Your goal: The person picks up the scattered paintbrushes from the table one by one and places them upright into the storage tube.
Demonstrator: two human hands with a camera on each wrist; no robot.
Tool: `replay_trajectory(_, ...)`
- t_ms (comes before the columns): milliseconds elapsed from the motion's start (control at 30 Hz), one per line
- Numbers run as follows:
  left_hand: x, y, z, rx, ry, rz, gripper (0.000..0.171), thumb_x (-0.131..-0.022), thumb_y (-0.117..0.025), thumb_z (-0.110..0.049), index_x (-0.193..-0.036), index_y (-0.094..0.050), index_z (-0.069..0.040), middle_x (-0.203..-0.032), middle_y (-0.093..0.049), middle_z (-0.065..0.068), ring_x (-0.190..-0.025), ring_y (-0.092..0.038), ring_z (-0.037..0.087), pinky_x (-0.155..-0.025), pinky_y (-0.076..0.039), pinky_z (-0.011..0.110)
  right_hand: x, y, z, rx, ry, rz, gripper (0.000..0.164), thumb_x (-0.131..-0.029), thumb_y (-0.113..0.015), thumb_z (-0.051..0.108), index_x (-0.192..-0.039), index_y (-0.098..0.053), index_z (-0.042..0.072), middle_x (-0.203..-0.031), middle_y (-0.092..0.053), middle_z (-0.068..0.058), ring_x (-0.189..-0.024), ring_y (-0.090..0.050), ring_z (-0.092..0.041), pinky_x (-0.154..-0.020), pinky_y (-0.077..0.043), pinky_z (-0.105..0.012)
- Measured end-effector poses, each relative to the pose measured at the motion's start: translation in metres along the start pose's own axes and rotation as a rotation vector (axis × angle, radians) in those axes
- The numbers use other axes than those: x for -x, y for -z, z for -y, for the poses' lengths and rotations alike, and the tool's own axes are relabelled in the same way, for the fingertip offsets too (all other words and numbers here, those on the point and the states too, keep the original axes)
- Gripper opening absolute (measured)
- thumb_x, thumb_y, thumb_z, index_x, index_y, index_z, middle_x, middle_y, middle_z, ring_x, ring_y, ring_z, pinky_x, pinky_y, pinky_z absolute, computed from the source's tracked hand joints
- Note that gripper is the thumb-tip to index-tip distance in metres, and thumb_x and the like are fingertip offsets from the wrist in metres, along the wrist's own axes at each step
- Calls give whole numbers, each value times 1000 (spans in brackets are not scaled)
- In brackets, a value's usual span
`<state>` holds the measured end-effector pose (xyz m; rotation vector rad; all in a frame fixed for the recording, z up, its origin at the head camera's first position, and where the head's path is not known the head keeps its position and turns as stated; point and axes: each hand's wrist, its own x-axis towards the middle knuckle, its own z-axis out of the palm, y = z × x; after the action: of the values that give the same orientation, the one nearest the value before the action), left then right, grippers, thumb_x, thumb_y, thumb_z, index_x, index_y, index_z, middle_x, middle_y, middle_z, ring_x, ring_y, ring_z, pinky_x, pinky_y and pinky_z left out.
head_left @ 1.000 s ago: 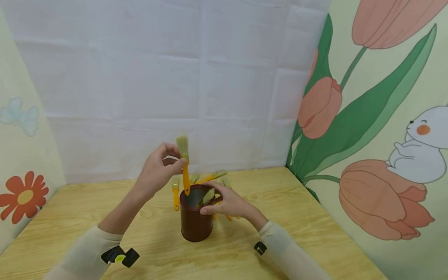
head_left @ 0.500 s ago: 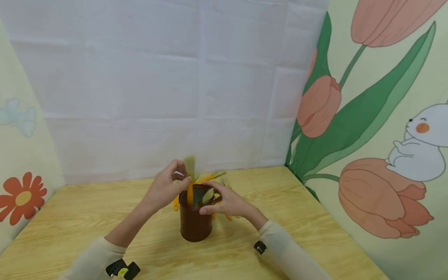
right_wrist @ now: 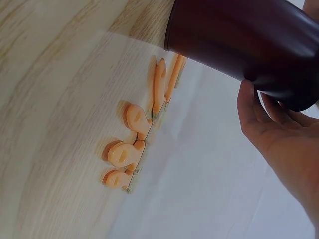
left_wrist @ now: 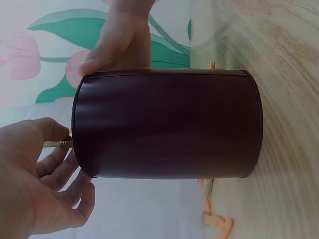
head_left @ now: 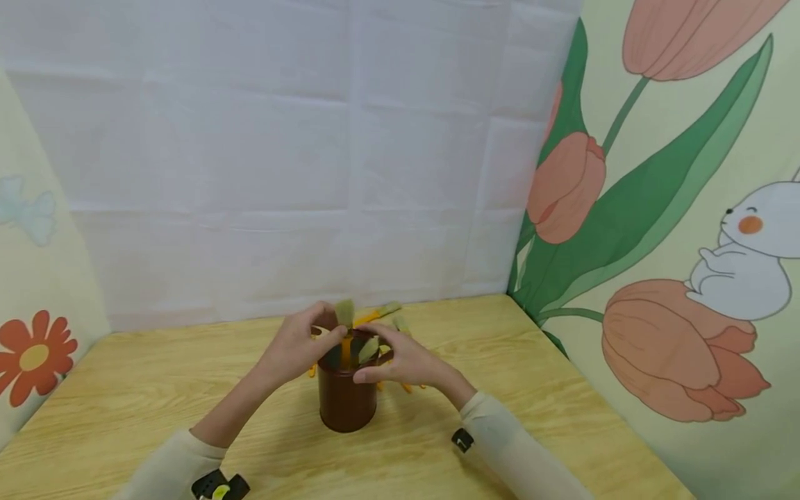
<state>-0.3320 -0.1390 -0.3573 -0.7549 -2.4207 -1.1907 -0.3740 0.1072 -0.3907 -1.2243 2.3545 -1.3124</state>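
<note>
Paintbrush [head_left: 344,312], upright, its handle down inside the brown cup [head_left: 347,403] and its bristles above the rim. Nearest the head camera lie two cream sleeves [head_left: 512,444], each with a small black device [head_left: 463,440] at the wrist; the left one bears a yellow-green spot. Beyond them, the left hand [head_left: 294,347] pinches the paintbrush between thumb and fingertips, just above the rim, its remaining fingers bent beside the cup. The right hand [head_left: 406,357] grips the cup at its rim from the right, thumb on the near side, fingers round toward the far side. The cup stands upright on the wood-grain table [head_left: 281,444]. Inside it a second brush [head_left: 369,349] leans toward the right hand, bristles up. Past the cup, more orange-handled brushes [head_left: 378,314] lie on the table, partly hidden by cup and hands; the right wrist view shows several of their handles in a row. Farthest back hangs a creased white backdrop [head_left: 281,139], with painted tulips [head_left: 567,187] and a white rabbit [head_left: 737,271] on the right, a red flower [head_left: 37,357] on the left
</note>
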Motion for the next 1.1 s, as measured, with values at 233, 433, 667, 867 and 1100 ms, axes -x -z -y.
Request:
replay_trajectory(233, 2, -6, 5, -1, 23, 11, 23, -100, -70, -28, -115, -65, -10, -109, -64, 2, -101, -65, 21, -86, -54, 49, 1, 0, -1, 14, -10, -3, 86, -88, -76, 56, -158, -36, 26, -150, -41, 5, -130, -48, -14, -95, -52, -43)
replay_trajectory(433, 3, -8, 11, -18, 68, -10, 30, -98, -72, -31, -115, -68, -7, -122, -52, 11, -103, -62, 27, -80, -55, 45, 2, -1, -1, 25, -4, 1, 84, -89, -75, 56, -157, -36, 27, -150, -41, 6, -131, -47, -14, -92, -53, -35)
replay_trajectory(667, 1, -7, 16, 0, 95, 16, 28, -99, -72, -27, -116, -67, -5, -125, -52, 15, -103, -63, 32, -80, -57, 45, 0, -1, -2, 16, 11, -3, 82, -89, -75, 55, -157, -37, 27, -150, -41, 7, -130, -48, -14, -93, -53, -38)
replay_trajectory(867, 2, -7, 19, 10, 120, 49, 28, -99, -71, -26, -117, -66, -5, -125, -56, 18, -108, -63, 39, -76, -58, 44, 0, -1, -2, 25, 9, -11, 87, -89, -74, 56, -158, -36, 21, -150, -41, 5, -131, -47, -15, -96, -51, -48)
replay_trajectory(1100, 0, -10, 25, 32, 122, 92, 21, -100, -71, -27, -112, -64, -11, -118, -61, 10, -109, -64, 37, -75, -57, 42, -1, -2, -5, 31, 8, -17, 88, -89, -75, 56, -158, -36, 19, -147, -44, 4, -130, -48, -14, -97, -50, -46)
